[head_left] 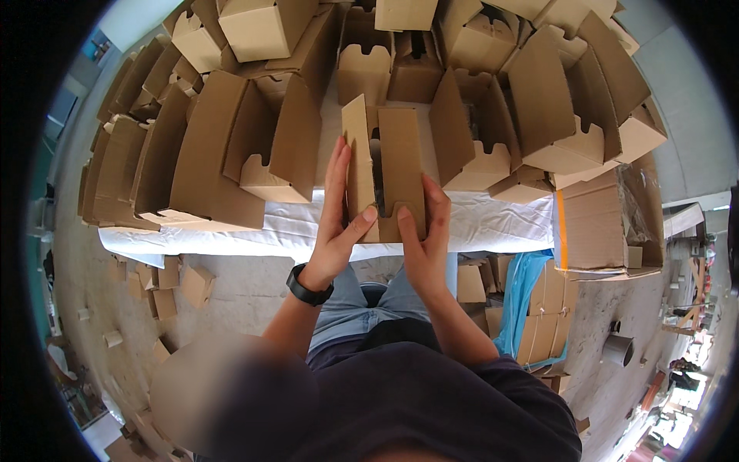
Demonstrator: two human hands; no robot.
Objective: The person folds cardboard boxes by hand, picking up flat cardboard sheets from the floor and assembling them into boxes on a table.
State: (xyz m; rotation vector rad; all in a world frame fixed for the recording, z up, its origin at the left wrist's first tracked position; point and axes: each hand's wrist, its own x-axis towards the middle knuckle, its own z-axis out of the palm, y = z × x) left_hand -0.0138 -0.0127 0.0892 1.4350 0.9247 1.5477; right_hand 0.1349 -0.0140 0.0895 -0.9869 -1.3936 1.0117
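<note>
Here, left fingers [335,175] (right fingers [437,202] too) hold a carton [402,158].

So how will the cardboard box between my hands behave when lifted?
The cardboard box is probably stiff, its panels flat between your left hand and right hand. Those panels may flex inward, since a gap separates them. It's probably light, being thin-walled, though its dark inside could hide contents.
</note>
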